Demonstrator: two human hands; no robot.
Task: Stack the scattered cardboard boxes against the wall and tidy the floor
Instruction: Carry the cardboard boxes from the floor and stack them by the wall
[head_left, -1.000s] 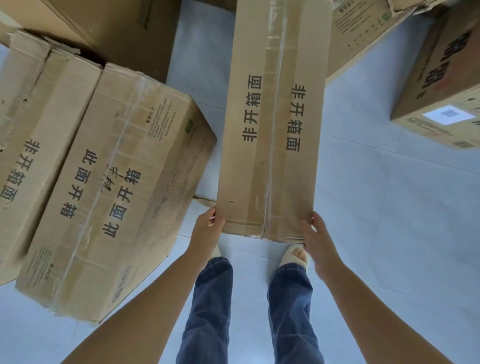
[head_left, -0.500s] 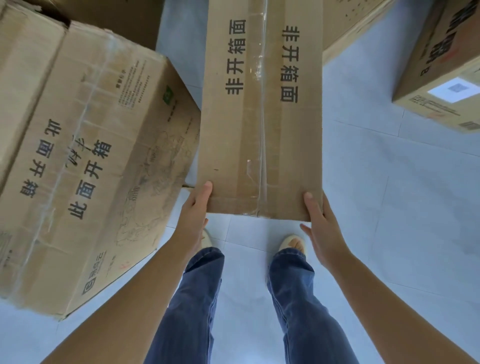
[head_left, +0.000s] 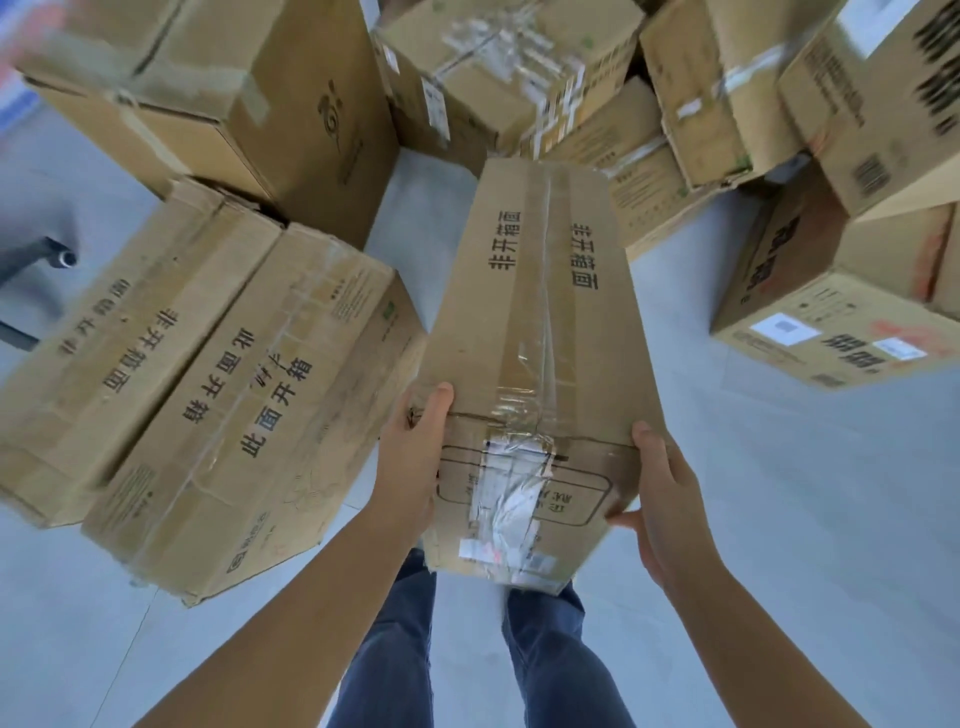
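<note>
Cardboard, long and taped: the narrow box points lengthwise away from the person toward the stacked boxes, left hand and right hand gripping its near end.

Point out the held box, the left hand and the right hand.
held box (head_left: 540, 332): head view, on its taped top face.
left hand (head_left: 413, 457): head view, on the back of the hand at the box's left edge.
right hand (head_left: 670, 499): head view, on the back of the hand at the box's right edge.
</note>
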